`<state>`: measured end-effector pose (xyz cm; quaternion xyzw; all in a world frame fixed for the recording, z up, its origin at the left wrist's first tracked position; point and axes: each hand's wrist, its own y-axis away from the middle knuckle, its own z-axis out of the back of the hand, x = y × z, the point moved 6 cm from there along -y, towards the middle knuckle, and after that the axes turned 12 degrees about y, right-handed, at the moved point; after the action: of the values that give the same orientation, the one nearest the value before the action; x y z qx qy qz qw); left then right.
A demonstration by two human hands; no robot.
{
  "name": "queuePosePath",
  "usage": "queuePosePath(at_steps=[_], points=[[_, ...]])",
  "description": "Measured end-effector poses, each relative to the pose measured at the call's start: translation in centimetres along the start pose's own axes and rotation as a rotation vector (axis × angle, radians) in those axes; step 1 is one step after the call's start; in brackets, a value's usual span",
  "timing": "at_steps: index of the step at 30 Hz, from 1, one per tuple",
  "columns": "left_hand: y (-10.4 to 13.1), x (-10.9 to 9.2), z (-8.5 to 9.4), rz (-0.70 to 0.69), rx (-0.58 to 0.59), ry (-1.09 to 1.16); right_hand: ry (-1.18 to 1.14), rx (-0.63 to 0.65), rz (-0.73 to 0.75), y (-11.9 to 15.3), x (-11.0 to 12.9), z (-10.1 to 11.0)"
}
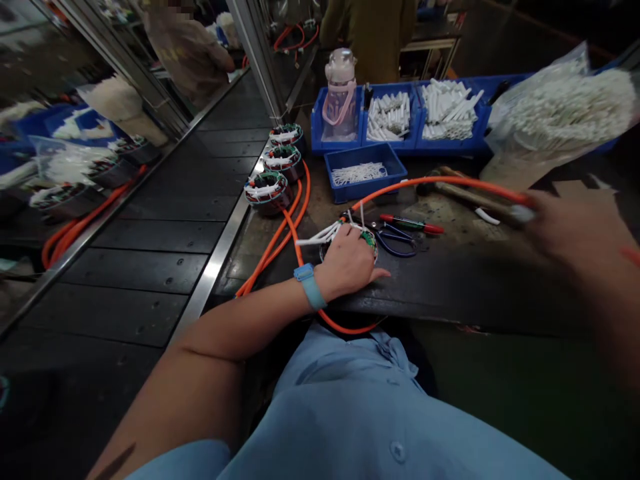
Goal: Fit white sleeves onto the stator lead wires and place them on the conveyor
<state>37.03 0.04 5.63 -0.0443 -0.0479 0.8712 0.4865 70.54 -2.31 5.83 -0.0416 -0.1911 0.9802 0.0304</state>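
My left hand [347, 259] covers the coil [371, 244] on the bench [460, 280]; I can't tell how firmly it grips. My blurred right hand [565, 223] looks closed around the cable [440, 180]. Pulling too hard could strain the leads [320, 236] or drag the coil askew.

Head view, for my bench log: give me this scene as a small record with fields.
left hand: over a round coil, mostly covering it
right hand: blurred, gripping an orange cable
cable shape: arched between the two hands
near the coil: blue-handled pliers, red-ended marker
small blue tray: thin white ties
blue bins: white tubes in two compartments, pink bottle in another
bench's left side: three similar coils, in a row
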Motion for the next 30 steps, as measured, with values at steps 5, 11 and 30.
queuePosePath(at_steps=[5, 11, 30], points=[[1.5, 2.3, 0.9, -0.132, 0.184, 0.206, 0.153, 0.305, 0.113, -3.0, 7.4, -5.8], [3.2, 1.5, -1.6, 0.128, 0.095, 0.103, 0.216, 0.407, 0.064, -2.5, 12.1, -6.7], [5.5, 5.6, -1.4, -0.159, -0.132, 0.372, -0.421, -0.052, 0.391, 5.9, 24.3, 1.2]])
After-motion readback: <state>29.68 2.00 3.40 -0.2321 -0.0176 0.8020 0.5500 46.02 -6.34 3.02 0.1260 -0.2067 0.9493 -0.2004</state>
